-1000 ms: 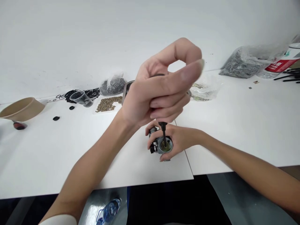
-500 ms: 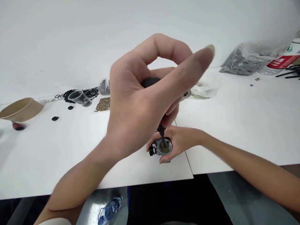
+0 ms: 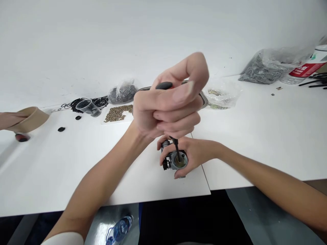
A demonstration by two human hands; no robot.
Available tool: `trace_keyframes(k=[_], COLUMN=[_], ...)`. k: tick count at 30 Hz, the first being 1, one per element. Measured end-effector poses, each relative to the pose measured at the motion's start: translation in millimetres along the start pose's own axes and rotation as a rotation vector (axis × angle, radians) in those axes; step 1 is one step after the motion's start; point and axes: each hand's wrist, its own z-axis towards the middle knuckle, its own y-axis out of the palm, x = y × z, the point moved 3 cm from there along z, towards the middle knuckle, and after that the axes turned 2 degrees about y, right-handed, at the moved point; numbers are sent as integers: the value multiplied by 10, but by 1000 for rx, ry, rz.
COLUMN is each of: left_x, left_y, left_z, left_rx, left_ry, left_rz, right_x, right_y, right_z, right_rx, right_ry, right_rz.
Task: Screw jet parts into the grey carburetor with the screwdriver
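Observation:
My left hand (image 3: 173, 105) is closed round the handle of a screwdriver (image 3: 176, 147), whose black and red butt shows above the fingers. The dark shaft points down, its tip inside the round bore of a small grey metal carburetor (image 3: 173, 164). A brass-coloured disc lies within that bore. Gripping the carburetor on the white table is my right hand (image 3: 190, 154), with fingers round its far side and thumb at the near side. Part of the carburetor is hidden under the right hand.
Behind my hands stand a metal tray (image 3: 205, 100), a white tray of brass pieces (image 3: 116, 114) and bags of small parts (image 3: 122, 93). A clear cup (image 3: 88, 107) lies by black rings. At left, another person's hand (image 3: 10, 120) is at a tan ring-shaped container (image 3: 33, 120).
My left hand has turned about the screwdriver, its thumb and index finger now curled in and lower. The right hand and carburetor stay nearly still. Another person's hand has appeared at left.

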Motion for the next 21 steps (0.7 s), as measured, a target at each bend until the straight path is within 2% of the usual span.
trace_keyframes(k=[2,6,8,11,13,16,21], left_x=[-23,6,67,167,203,176,138], left_y=[-29,-24,61,231,314,343,243], left_z=[3,-5,-29,-70,-82,-52,1], left_rx=[70,478,584,590,559,506,426], left_ry=[-34,-86,-60,47,112,66,2], left_rz=[13,326,489,659,652,523,392], right_x=[-2,0,13,31,36,33,45], right_y=[4,6,6,6,5,-3,2], right_z=[-2,-10,-15,-19,-17,-9,-1], right_rx=[-1,-2,9,14,-2,-18,-15], right_ry=[5,23,17,-21,-27,1,-17], right_rz=[9,1,-5,-15,-23,-20,-3])
